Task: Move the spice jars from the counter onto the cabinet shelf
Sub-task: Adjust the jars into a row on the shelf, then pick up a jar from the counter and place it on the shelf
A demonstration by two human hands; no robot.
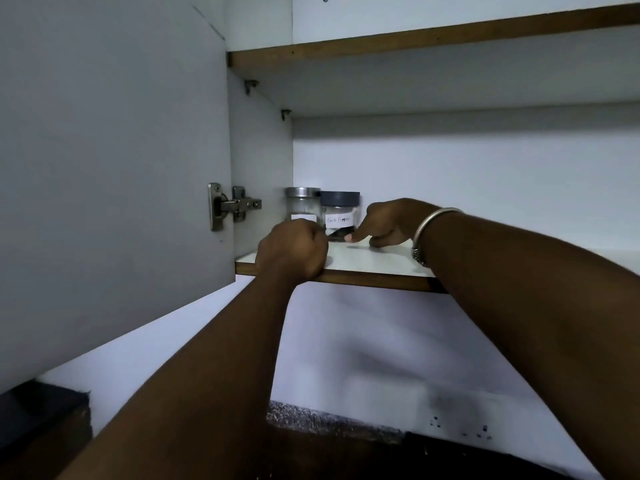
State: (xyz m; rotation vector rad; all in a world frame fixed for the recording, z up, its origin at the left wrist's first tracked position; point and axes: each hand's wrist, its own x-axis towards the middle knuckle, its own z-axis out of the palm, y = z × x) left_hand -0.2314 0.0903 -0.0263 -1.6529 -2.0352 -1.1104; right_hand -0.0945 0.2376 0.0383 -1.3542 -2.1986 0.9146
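White shelf (374, 261) — brown-edged — inside open cabinet (259, 150).

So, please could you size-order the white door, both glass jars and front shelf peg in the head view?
White cabinet door
Steel-lidded glass jar, dark-lidded glass jar: alike
Front metal shelf peg

The silver-lidded jar (302, 206) and grey-lidded jar (341, 212) are clear; the white shelf (381, 262) is brown-edged.

shelf (381, 261): smooth white laminate | left jar (302, 206): glass, metal lid (302, 192)
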